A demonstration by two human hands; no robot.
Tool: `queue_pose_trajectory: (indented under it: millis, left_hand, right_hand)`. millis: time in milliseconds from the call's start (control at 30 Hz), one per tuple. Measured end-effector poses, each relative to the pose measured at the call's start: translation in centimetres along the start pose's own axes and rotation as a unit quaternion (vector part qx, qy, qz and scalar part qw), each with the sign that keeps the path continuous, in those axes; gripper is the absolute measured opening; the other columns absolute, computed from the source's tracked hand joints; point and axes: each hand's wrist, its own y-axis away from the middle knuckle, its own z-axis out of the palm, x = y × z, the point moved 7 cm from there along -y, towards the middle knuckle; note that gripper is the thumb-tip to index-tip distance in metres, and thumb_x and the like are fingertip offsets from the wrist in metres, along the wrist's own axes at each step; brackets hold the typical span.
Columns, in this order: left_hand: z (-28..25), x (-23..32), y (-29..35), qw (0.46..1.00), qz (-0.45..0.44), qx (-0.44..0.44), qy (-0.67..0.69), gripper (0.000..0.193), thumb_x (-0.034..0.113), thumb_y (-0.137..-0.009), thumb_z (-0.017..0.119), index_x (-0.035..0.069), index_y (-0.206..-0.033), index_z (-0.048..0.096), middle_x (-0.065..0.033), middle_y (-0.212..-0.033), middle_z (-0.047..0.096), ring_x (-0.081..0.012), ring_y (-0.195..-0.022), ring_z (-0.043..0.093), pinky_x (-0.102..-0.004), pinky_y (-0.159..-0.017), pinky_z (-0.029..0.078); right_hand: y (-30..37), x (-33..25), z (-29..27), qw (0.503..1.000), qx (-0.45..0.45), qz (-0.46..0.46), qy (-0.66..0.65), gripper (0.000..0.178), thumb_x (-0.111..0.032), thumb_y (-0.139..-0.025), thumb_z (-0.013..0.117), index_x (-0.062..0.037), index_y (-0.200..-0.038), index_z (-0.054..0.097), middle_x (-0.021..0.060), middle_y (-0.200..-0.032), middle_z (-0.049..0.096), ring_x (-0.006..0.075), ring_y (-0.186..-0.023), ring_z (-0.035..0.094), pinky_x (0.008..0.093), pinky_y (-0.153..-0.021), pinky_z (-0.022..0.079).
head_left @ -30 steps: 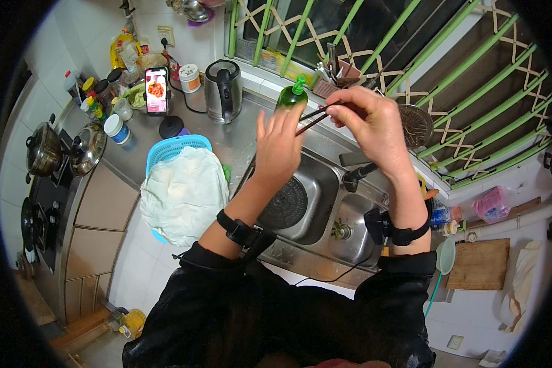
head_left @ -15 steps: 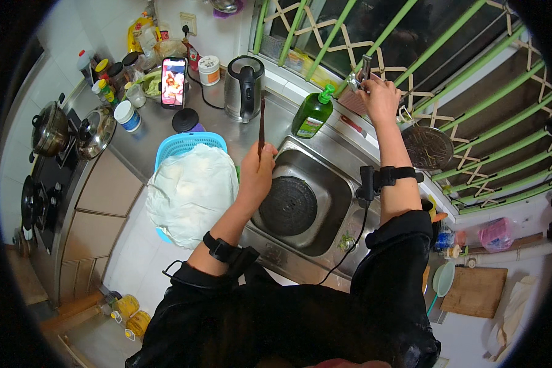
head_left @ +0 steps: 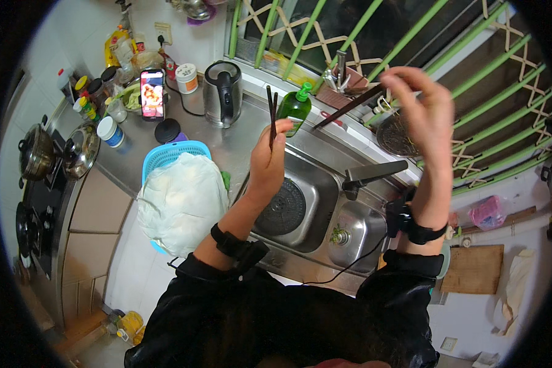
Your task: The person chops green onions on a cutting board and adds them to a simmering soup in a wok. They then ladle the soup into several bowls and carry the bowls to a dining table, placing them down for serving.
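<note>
My left hand (head_left: 268,165) is closed around thin dark chopsticks (head_left: 273,116), which stand nearly upright and spread slightly at the top. My right hand (head_left: 420,107), blurred by motion, is raised over the window sill. Between its thumb and fingers is a long dark brown chopstick (head_left: 349,108), slanting down to the left; I cannot tell if it is one or more. Behind its middle, a utensil holder (head_left: 337,99) with metal cutlery stands on the sill. A green pump bottle (head_left: 295,109) stands between the two hands, close behind the left fingers.
Below my hands is a steel double sink (head_left: 316,236) with a dark round mat (head_left: 282,207) and a grey faucet (head_left: 374,178). To the left are a blue basket (head_left: 176,151) covered by pale cloth (head_left: 184,202), a kettle (head_left: 222,95) and a phone (head_left: 153,95). Green window bars (head_left: 405,43) run behind.
My right hand has moved right, away from the utensil holder, and now holds a chopstick. The chopsticks in my left hand have fanned apart. The whole view has shifted slightly.
</note>
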Motion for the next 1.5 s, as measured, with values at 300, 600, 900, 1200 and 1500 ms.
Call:
queue_pose_trajectory:
  millis: [300, 600, 900, 1200, 1500]
  left_hand:
    - [1.9, -2.7, 2.4, 0.957, -0.263, -0.072, 0.097, 0.021, 0.019, -0.099, 0.044, 0.002, -0.097, 0.056, 0.0033, -0.069, 0.047, -0.0028, -0.056, 0.041, -0.0199, -0.049, 0.033]
    - [0.2, -3.9, 1.6, 0.949, -0.275, -0.063, 0.144, 0.022, 0.021, -0.101, 0.042, 0.003, -0.106, 0.054, 0.0032, -0.067, 0.043, -0.0021, -0.05, 0.034, -0.0181, -0.043, 0.028]
    - [0.7, -3.4, -0.7, 0.981, -0.151, -0.019, 0.121, 0.021, 0.02, -0.101, 0.04, 0.004, -0.102, 0.052, -0.0026, -0.081, 0.057, -0.0077, -0.06, 0.05, -0.0215, -0.053, 0.041]
    - [-1.8, -4.7, 2.6, 0.952, -0.293, 0.006, 0.09, 0.019, 0.022, -0.101, 0.04, 0.005, -0.103, 0.049, -0.0002, -0.068, 0.049, -0.0053, -0.051, 0.041, -0.0209, -0.044, 0.034]
    - [-7.3, -2.6, 4.0, 0.941, -0.315, 0.054, 0.115, 0.022, 0.024, -0.101, 0.043, 0.004, -0.107, 0.05, 0.0026, -0.063, 0.042, -0.0045, -0.05, 0.038, -0.0196, -0.045, 0.031]
  right_hand:
    - [-0.4, 10.7, 10.3, 0.987, -0.069, 0.104, -0.102, 0.025, -0.023, -0.088, 0.067, -0.0004, -0.098, 0.07, 0.0008, -0.078, 0.066, 0.0076, -0.072, 0.057, 0.0241, -0.065, 0.046]
    - [-4.7, 21.2, 7.4, 0.946, 0.004, 0.047, 0.32, 0.022, -0.026, -0.082, 0.067, -0.0115, -0.099, 0.072, 0.0144, -0.094, 0.066, 0.0332, -0.084, 0.06, 0.0417, -0.079, 0.048]
    - [-0.2, 1.3, 1.2, 0.993, 0.11, -0.038, -0.037, 0.016, -0.018, -0.092, 0.06, -0.0025, -0.094, 0.066, 0.0087, -0.076, 0.065, 0.0127, -0.067, 0.06, 0.0276, -0.062, 0.047]
    - [-3.0, 8.9, 13.1, 0.957, 0.055, -0.067, 0.277, 0.027, -0.033, -0.092, 0.054, -0.0112, -0.097, 0.068, 0.0148, -0.079, 0.068, 0.0311, -0.073, 0.067, 0.0438, -0.062, 0.052]
    - [-8.4, 17.3, 17.8, 0.897, -0.056, 0.128, 0.42, 0.034, -0.037, -0.087, 0.054, -0.0093, -0.084, 0.073, 0.0172, -0.085, 0.07, 0.0334, -0.081, 0.069, 0.0435, -0.072, 0.055]
